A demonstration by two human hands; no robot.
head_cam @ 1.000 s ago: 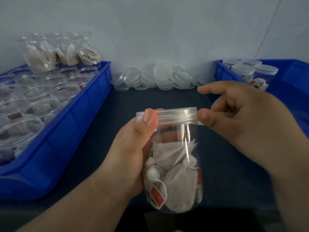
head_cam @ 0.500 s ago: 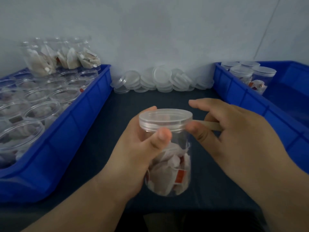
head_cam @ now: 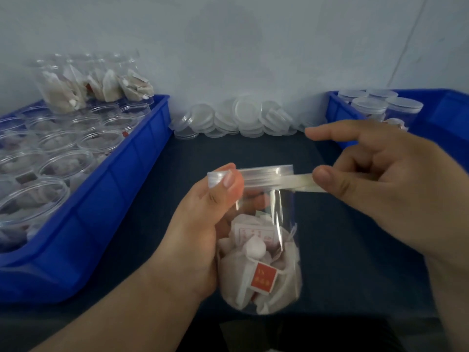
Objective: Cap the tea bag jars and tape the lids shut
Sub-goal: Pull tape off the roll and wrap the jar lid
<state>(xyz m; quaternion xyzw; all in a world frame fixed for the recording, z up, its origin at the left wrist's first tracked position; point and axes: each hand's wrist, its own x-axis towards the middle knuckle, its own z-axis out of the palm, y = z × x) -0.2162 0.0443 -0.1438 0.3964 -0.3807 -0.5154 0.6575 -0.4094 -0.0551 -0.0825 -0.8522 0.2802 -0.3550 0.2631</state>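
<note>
Over a dark tabletop [head_cam: 342,237], a clear plastic tea-bag jar [head_cam: 269,262] is gripped by the left hand [head_cam: 200,240]; clear tape [head_cam: 302,183] at its lid [head_cam: 264,174] is pinched by the right hand [head_cam: 385,189].

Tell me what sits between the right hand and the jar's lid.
A taut strip of clear tape bridges them, from the lid of the jar to the pinching right hand, in the head view.

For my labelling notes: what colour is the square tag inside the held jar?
The tag is orange-red; it shows best in the head view.
</note>
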